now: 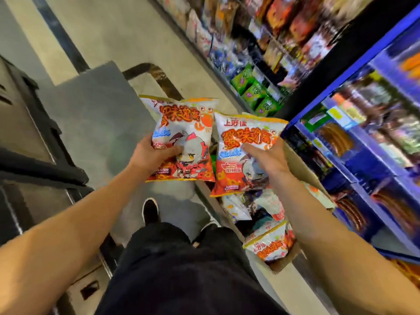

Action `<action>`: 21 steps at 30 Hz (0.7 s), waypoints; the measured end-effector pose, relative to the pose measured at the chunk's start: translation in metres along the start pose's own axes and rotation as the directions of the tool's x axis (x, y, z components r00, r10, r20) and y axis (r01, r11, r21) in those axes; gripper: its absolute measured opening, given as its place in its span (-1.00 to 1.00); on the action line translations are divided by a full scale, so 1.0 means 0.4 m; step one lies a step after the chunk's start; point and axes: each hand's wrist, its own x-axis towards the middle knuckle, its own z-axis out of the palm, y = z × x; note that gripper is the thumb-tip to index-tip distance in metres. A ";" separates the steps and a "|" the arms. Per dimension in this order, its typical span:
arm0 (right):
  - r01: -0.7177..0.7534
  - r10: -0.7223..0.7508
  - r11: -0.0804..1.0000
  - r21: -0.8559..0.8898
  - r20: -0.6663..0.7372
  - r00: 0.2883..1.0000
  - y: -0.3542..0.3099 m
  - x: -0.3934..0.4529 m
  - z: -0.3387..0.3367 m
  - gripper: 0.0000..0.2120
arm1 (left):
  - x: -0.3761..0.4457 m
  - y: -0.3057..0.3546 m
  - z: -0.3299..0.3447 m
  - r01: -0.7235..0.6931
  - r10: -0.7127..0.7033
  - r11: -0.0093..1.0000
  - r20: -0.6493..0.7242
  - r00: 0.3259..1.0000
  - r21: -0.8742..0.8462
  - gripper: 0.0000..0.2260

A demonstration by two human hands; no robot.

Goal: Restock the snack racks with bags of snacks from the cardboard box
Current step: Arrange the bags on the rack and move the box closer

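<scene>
Far left: dark cabinets (27, 123) are seen along the aisle edge, blurred. A grey mat (95, 123) lies on the floor ahead.

Left hand (150, 155): clamped on the left snack bag (184, 137), thumb across the printed front, remaining fingers hidden behind it. The bag is held upright in the air above the floor; the top edge of a second bag appears to show behind it, but this cannot be confirmed.

Right hand (266, 155): clamped on the right snack bag (241, 155), thumb on the front, fingers behind. This bag is held just beside the left one, their edges overlapping, directly over the cardboard box (302, 171).

The box sits on the floor at the foot of the blue shelving (363, 142); more bags of the same print (268, 244) are seen lying inside. Further back, the snack racks (261, 42) are seen filled with packets, details blurred.

Below: dark trousers (172, 269) and a black shoe (150, 211).
</scene>
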 end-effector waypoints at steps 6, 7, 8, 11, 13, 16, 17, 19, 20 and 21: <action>0.081 -0.083 0.996 0.031 0.066 0.994 -0.223 -0.032 0.059 0.35 | 0.083 0.125 -0.159 -0.151 0.156 0.987 0.090 0.984 -0.058 -0.68; 0.082 -0.087 0.995 0.062 0.086 0.992 -0.259 -0.034 0.077 0.42 | 0.093 0.152 -0.189 -0.179 0.185 0.981 0.095 0.978 -0.069 -0.70; 0.077 -0.087 0.993 0.090 0.106 0.991 -0.294 -0.039 0.097 0.44 | 0.116 0.169 -0.219 -0.210 0.216 0.975 0.104 0.971 -0.070 -0.68; 0.103 -0.115 0.992 0.075 0.191 0.975 -0.383 -0.037 0.159 0.46 | 0.161 0.247 -0.307 -0.277 0.288 0.956 0.137 0.948 -0.094 -0.54; 0.131 -0.146 0.988 0.084 0.208 0.967 -0.427 -0.030 0.199 0.49 | 0.199 0.296 -0.365 -0.305 0.316 0.947 0.125 0.941 -0.098 -0.54; 0.186 -0.193 0.980 0.063 0.135 0.972 -0.525 -0.078 0.256 0.21 | 0.266 0.366 -0.445 -0.344 0.352 0.936 0.127 0.927 -0.079 -0.29; 0.232 -0.236 0.971 0.055 0.068 0.969 -0.547 -0.077 0.266 -0.01 | 0.283 0.389 -0.468 -0.360 0.369 0.929 0.131 0.920 -0.089 -0.27; 0.316 -0.314 0.947 0.059 -0.044 0.949 -0.591 -0.077 0.274 -0.42 | 0.310 0.442 -0.506 -0.376 0.391 0.918 0.131 0.911 -0.126 -0.37; 0.340 -0.334 0.938 0.072 -0.085 0.939 -0.616 -0.078 0.276 -0.47 | 0.326 0.471 -0.517 -0.384 0.402 0.912 0.128 0.907 -0.142 -0.45; 0.357 -0.344 0.930 0.084 -0.141 0.928 -0.643 -0.077 0.277 -0.46 | 0.346 0.500 -0.527 -0.400 0.421 0.902 0.128 0.898 -0.160 -0.52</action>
